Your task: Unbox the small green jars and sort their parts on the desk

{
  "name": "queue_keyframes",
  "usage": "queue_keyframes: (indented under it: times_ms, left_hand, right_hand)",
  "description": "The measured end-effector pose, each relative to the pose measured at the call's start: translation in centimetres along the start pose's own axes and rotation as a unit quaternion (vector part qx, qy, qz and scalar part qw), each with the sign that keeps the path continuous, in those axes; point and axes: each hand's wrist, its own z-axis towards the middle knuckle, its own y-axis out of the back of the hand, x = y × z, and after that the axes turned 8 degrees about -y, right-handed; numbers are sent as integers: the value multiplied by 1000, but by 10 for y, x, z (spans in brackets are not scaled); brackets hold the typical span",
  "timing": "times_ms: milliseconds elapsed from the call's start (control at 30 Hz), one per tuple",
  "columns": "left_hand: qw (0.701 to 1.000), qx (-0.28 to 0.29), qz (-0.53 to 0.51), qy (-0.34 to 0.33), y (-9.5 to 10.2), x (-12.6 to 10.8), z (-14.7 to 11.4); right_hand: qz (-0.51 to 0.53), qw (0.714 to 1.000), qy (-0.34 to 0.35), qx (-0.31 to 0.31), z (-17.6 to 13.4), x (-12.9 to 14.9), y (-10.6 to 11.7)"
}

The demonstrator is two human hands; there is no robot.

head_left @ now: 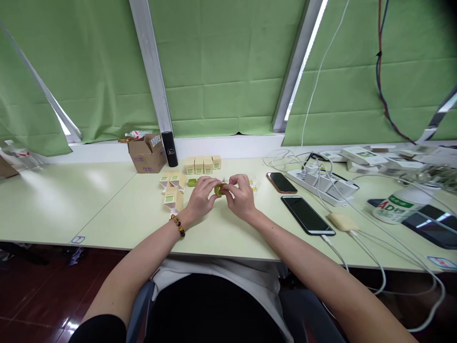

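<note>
Both of my hands meet over the table, working on one small green case-like piece. My left hand pinches its left side between thumb and fingers. On the other side, my right hand has its fingertips closed against the piece. The fingers cover much of it, so its exact kind is hidden. Another small green piece lies just left of my left hand. Beyond my right hand sits a clear plastic item with yellow spots, partly hidden. Opened cream boxes with green labels lie to the left.
Several closed cream boxes stand in a row behind my hands. A cardboard box and a black cylinder are at the back left. Rightward lie two phones, a power strip, a white bottle and tangled cables.
</note>
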Motion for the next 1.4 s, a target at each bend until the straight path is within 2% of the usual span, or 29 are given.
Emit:
queue_keyframes:
  times_ms: [200, 367, 500, 600, 700, 867, 967, 1067, 1167, 1233, 1300, 1400]
  left_hand:
    - [1000, -9, 10, 12, -1, 1, 0]
    - [999, -30, 24, 18, -1, 3, -2]
    - [995, -42, 39, 86, 2, 11, -5]
    - [987, -67, 35, 141, 6, 16, -6]
    - [978, -92, 16, 186, 9, 15, -4]
    - [959, -118, -48, 253, 12, 7, 3]
    - [916, -147, -150, 341, 12, 8, 8]
    - [840, -184, -289, 420, 10, 16, 11]
    - [764, -220, -402, 454, 9, 24, 11]
    - [727, -239, -440, 471, 10, 27, 10]
    - [707, -252, -452, 483, 11, 30, 8]
    - [699, -262, -451, 490, 12, 33, 7]
  right_hand:
    - [-2, 1000, 17, -7, 1, 0, 1]
    - [11, 998, 55, -42, 1, 0, 3]
    - [28, 993, 80, -85, 3, 5, 8]
    - [35, 992, 49, -110, 5, 7, 11]
    - [46, 993, 5, -107, 7, 5, 12]
    - [86, 993, -11, -75, 7, -8, 5]
    - [66, 996, -57, -16, 5, -18, -4]
    - [18, 992, -111, 61, 2, -26, -13]
    - [-27, 982, -135, 131, 4, -31, -21]
    - [-57, 974, -133, 173, 7, -32, -26]
    - [-89, 966, -124, 211, 11, -33, -30]
    - [-131, 952, -122, 248, 16, -34, -40]
